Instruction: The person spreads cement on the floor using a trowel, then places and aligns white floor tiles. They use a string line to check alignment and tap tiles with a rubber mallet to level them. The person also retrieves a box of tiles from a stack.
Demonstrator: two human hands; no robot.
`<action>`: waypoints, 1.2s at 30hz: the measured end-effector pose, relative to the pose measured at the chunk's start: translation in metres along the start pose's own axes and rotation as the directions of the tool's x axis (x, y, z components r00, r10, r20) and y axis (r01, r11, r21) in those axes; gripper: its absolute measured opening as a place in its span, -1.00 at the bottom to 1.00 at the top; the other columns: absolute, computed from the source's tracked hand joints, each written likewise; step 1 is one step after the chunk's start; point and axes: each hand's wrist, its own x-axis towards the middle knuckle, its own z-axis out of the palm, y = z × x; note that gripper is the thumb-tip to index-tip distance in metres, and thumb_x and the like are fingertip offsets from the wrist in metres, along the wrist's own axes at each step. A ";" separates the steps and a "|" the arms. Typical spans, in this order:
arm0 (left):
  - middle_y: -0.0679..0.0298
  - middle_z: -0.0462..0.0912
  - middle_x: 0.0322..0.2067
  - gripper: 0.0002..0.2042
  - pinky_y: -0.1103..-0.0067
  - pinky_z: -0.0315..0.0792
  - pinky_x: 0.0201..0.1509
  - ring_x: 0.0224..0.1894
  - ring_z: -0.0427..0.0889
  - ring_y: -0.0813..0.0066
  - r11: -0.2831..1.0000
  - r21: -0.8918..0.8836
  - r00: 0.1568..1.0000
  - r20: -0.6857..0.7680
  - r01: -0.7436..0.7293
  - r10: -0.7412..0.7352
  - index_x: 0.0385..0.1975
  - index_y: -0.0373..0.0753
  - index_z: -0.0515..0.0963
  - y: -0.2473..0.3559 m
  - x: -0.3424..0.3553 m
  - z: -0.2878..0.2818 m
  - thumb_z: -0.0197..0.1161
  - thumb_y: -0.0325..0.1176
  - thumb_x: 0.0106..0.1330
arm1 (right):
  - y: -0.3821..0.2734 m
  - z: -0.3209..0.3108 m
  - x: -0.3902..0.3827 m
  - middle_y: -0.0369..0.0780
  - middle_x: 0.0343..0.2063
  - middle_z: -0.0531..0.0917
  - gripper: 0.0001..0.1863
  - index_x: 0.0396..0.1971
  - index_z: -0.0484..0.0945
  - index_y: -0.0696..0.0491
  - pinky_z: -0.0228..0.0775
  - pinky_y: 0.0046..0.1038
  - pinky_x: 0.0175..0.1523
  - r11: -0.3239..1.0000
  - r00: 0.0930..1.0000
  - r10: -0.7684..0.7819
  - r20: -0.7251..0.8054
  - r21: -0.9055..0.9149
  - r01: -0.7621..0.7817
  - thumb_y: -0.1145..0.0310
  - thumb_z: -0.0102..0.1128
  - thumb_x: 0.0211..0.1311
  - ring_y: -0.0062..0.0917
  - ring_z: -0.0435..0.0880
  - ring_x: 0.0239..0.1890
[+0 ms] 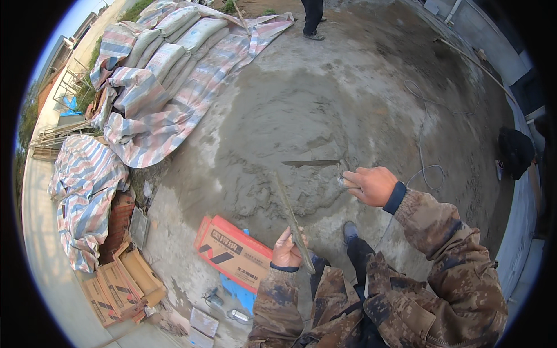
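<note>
My right hand is closed round the handle of a trowel, whose flat blade points left over the wet grey mortar. My left hand grips a thin tile, seen almost edge-on and smeared grey; its far end reaches over the near edge of the mortar. The trowel and the tile are apart. A broad pile of mortar spreads on the ground in front of me. Close by my left hand lies a red and brown cardboard box.
Stacked sacks under a striped tarp stand at the far left. Opened cartons and flat tiles lie at the lower left. A cable loops across the right. One person's legs show at the top, a dark figure at right.
</note>
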 end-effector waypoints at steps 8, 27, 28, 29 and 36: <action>0.01 0.53 0.05 -0.48 0.32 0.56 -0.02 -0.06 0.60 0.22 1.000 -0.011 1.000 0.016 -0.005 0.006 0.22 -0.41 0.34 0.000 0.003 -0.002 0.32 -0.45 0.29 | 0.001 0.000 -0.010 -0.20 -0.44 0.64 -0.72 -0.12 0.55 -0.06 0.49 -0.16 -0.32 0.990 0.991 -0.132 0.025 0.047 0.130 0.19 0.26 0.20 -0.17 0.66 -0.38; 0.09 0.48 0.05 -0.59 0.40 0.53 0.05 0.00 0.53 0.29 0.983 -0.185 1.000 0.008 -0.002 0.004 0.22 -0.32 0.36 0.021 0.010 -0.001 0.19 -0.47 0.40 | 0.027 0.053 -0.049 -0.37 -0.47 0.59 -0.55 0.13 0.55 0.14 0.37 -0.58 -0.37 0.378 0.870 0.135 0.474 0.787 -0.487 0.23 0.27 0.34 -0.73 0.52 -0.44; 0.10 0.48 0.05 -0.59 0.41 0.53 0.05 0.00 0.53 0.29 0.982 -0.187 1.000 -0.001 -0.013 0.013 0.23 -0.32 0.36 0.022 0.012 -0.003 0.19 -0.47 0.40 | 0.023 0.055 -0.049 -0.37 -0.49 0.57 -0.57 0.11 0.56 0.13 0.33 -0.60 -0.40 0.298 0.874 0.135 0.468 0.822 -0.486 0.23 0.26 0.34 -0.74 0.50 -0.47; 0.10 0.48 0.05 -0.59 0.41 0.53 0.05 0.00 0.53 0.29 0.978 -0.206 1.000 -0.007 -0.022 0.021 0.23 -0.32 0.36 0.023 0.013 -0.004 0.19 -0.47 0.40 | 0.019 0.059 -0.050 -0.38 -0.51 0.56 -0.59 0.09 0.58 0.12 0.30 -0.62 -0.44 0.217 0.876 0.136 0.462 0.849 -0.481 0.22 0.25 0.35 -0.75 0.47 -0.49; 0.08 0.50 0.06 -0.57 0.38 0.53 0.07 0.02 0.54 0.26 0.975 -0.213 0.998 -0.015 -0.065 0.064 0.25 -0.34 0.34 0.025 0.010 -0.009 0.17 -0.49 0.40 | 0.021 0.107 -0.035 -0.37 -0.58 0.51 -0.75 -0.24 0.58 0.11 0.29 -0.54 -0.56 0.096 0.828 0.226 0.514 0.834 -0.543 0.21 0.24 0.36 -0.70 0.41 -0.65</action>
